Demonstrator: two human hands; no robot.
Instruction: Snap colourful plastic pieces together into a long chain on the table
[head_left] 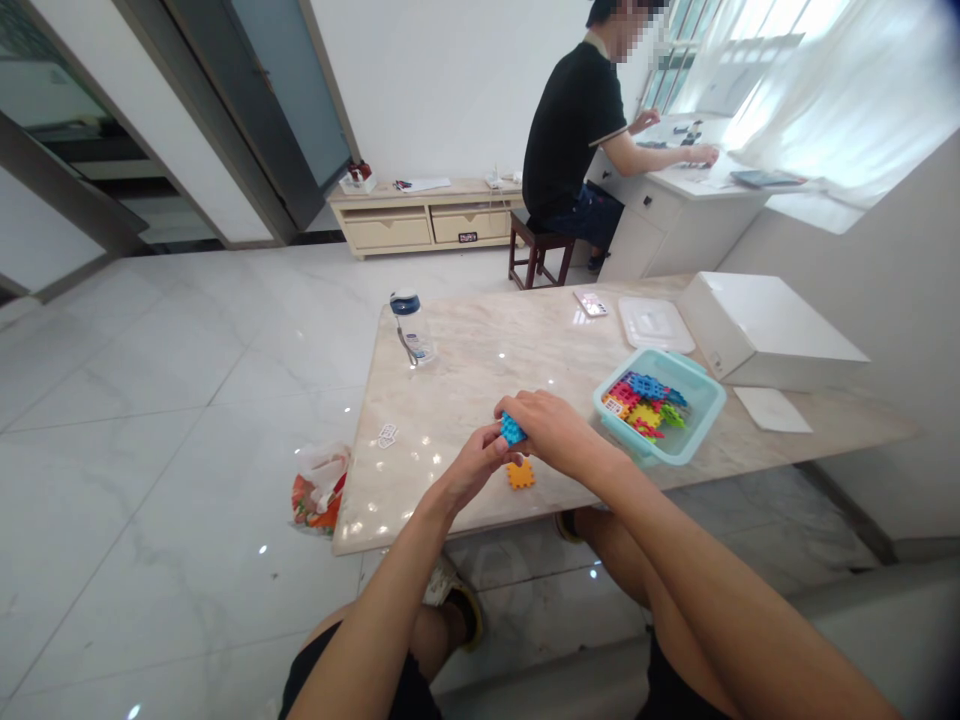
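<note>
Both hands work close to the near edge of the surface point(450, 400): the left hand point(477, 462) and right hand point(549, 422) grip a blue textured piece point(513, 430) between their fingers, with an orange notched piece point(520, 474) lying just below. From the left edge, white labels point(387, 435) come first, and a stretch of surface separates them from the left hand; on the right, a tub stands near the right forearm.

Among containers, a plastic bag point(321, 488) sits on the floor by the left edge, its contents unclear. A lidded bottle point(412, 328) stands upright at the far left. The pale-blue tub point(699, 428) holds blue, red, yellow and green pieces point(643, 402); beyond it are a translucent lid point(655, 325) and a white box point(772, 318).

Marbled and glossy, the surface reflects spots of light. Behind it, left to right, stand a low cabinet point(386, 233) and a co-worker point(574, 130) seated at a white desk point(645, 235).
</note>
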